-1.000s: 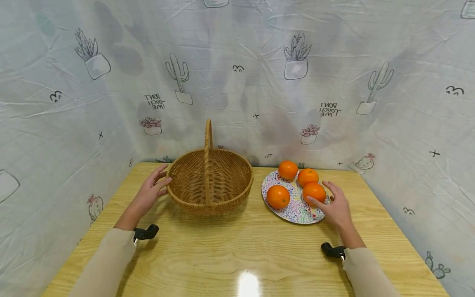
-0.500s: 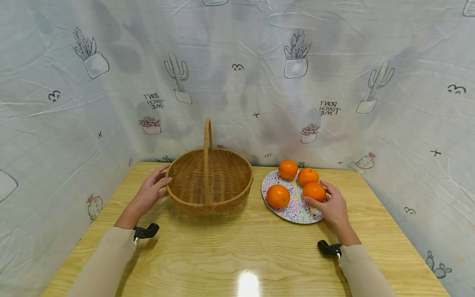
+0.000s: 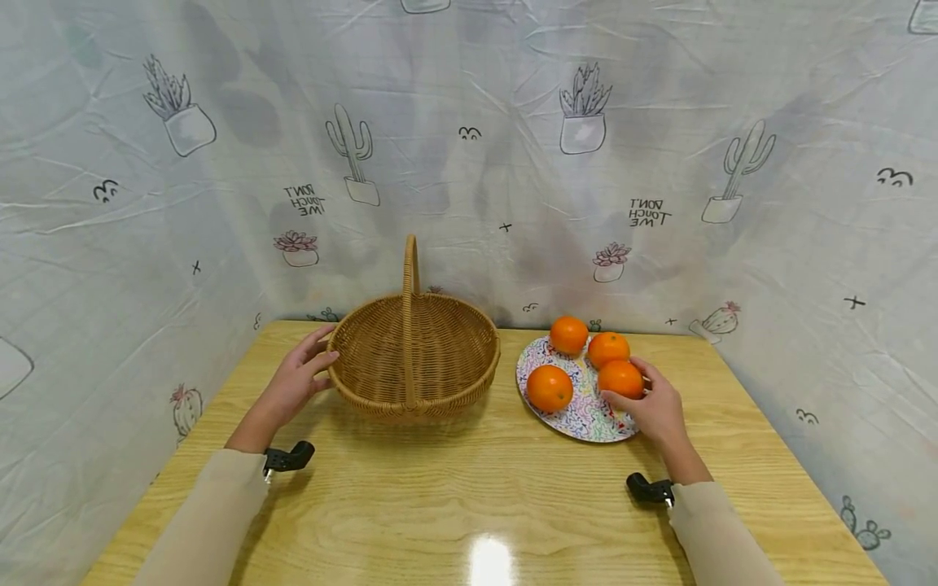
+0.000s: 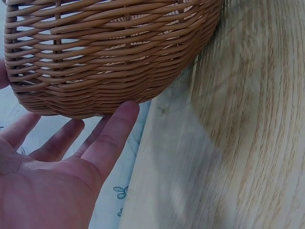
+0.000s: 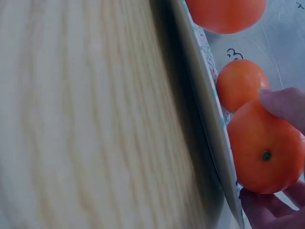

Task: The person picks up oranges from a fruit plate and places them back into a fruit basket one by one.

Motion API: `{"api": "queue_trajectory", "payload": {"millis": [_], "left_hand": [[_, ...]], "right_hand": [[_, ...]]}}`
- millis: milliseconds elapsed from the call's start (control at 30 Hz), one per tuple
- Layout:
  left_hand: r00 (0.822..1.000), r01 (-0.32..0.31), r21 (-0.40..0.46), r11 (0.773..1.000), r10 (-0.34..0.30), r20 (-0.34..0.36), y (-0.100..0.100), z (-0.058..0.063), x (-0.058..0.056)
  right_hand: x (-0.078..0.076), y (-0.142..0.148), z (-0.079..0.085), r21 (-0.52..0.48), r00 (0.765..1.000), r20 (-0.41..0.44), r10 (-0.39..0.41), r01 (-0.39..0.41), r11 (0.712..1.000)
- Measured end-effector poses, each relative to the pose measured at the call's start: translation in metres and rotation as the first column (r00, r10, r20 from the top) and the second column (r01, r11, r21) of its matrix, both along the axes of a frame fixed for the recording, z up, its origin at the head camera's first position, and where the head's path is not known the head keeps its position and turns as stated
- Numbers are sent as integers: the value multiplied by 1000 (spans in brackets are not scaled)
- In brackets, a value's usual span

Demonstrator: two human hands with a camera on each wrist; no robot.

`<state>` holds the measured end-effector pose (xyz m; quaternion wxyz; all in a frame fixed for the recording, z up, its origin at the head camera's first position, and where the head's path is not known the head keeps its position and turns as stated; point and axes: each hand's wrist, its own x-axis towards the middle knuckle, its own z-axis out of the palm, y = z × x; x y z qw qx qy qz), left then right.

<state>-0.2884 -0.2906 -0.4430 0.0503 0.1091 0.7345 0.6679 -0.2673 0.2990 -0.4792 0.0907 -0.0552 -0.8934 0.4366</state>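
A brown wicker basket (image 3: 450, 350) with a tall arched handle stands at the back left of the table. At its left rim, my left hand (image 3: 295, 381) holds on, the thumb on the rim in the head view; in the left wrist view its fingers (image 4: 114, 131) reach up to the woven side. My right hand (image 3: 658, 407) grips the nearest-right orange (image 3: 620, 380) between thumb and fingers. That orange, stem end showing in the right wrist view, sits on a round speckled plate (image 3: 582, 423). Its far-side fingers are partly hidden behind the fruit.
Three other oranges share the plate: one front left (image 3: 550, 388), one at the back (image 3: 568, 334), one just behind the gripped fruit (image 3: 608, 350). The wooden table (image 3: 440, 505) runs back to a patterned cloth backdrop (image 3: 469, 179), which also hangs at both sides.
My right hand has moved slightly left and closed its thumb and fingers around the orange. The left hand and basket have stayed in place.
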Motion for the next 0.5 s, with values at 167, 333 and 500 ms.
{"api": "queue_trajectory", "payload": {"millis": [167,333,500], "left_hand": [[1000,0,-5,1000,0,1,0,0,0],[1000,3,-7,1000,-3,-1,1,1,0],[1000,8,-11,1000,-8,0,0,1,-1]], "right_hand": [[2,0,3,13,1000,1,0,0,1000],[4,-1,9,9,1000,4,7,-7,1000],[4,-1,16,18,1000,-10,18,-18,1000]]}}
